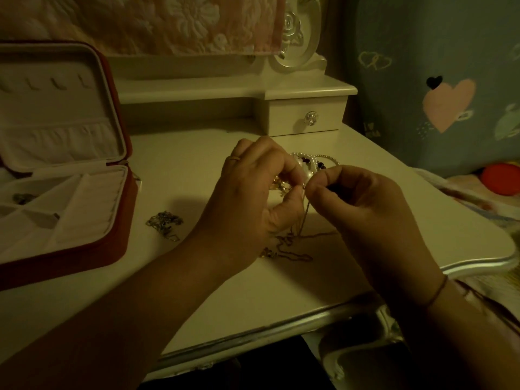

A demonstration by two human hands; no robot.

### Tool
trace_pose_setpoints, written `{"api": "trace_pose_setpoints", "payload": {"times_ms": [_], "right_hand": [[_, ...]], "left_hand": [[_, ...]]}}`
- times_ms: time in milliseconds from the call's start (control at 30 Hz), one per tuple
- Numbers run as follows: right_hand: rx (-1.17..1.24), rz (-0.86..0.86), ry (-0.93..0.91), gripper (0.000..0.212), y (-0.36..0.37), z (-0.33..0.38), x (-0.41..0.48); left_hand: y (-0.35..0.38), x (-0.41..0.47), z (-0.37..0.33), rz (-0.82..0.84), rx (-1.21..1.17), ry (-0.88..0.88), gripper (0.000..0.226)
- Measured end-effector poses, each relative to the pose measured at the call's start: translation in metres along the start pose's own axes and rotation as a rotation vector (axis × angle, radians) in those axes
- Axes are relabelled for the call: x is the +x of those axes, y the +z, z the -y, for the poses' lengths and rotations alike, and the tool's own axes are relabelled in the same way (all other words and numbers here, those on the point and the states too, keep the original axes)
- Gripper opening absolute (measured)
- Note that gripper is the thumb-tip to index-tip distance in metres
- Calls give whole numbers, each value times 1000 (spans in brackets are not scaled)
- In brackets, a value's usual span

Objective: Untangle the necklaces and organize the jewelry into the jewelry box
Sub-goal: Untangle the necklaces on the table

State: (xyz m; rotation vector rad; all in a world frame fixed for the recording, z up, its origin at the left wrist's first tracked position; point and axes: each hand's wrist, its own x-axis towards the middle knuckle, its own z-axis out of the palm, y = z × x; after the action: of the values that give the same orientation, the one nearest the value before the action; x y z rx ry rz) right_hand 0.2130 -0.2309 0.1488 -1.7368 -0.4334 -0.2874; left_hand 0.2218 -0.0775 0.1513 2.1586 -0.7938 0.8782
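Note:
My left hand (253,190) and my right hand (363,204) meet above the white table, both pinching a thin gold chain necklace (292,246). Its lower part hangs down and lies in tangled loops on the table beneath my hands. Behind my fingers lies a heap of pearl and dark bead strands (312,161), partly hidden. A silver chain clump (164,222) lies on the table to the left. The red jewelry box (123,209) stands open at the left, with pale compartments and a small dark piece (24,197) inside one.
A small white drawer unit (306,116) with a glass knob stands at the back of the dressing table (197,277). The table's silver-trimmed front edge curves near my wrists. A floral cloth hangs behind, and a bed with a red object (502,178) is at the right.

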Motion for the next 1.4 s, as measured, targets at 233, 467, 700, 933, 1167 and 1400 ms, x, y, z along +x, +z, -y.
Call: {"api": "trace_pose_setpoints", "payload": {"times_ms": [233,467,700,933,1167,1400], "right_hand": [[-18,46,-12,12,1,3,-1],[-187,-6,-71,12,2,-1,1],[-267,59,-92,9,-2,1,1],[-297,46,-96,8,-2,-2,0],[-311,7,-122,9,0,-5,2],[-177,68,-109,13,0,-5,3]], "left_hand": [[2,0,4,-31,-30,-85,3],[2,0,4,39,-139,-144,8],[2,-2,6,66,-160,-192,7],[3,-2,7,84,-174,-200,5],[1,-1,6,114,-212,-196,1],[5,-3,7,119,-195,-237,5]]}}
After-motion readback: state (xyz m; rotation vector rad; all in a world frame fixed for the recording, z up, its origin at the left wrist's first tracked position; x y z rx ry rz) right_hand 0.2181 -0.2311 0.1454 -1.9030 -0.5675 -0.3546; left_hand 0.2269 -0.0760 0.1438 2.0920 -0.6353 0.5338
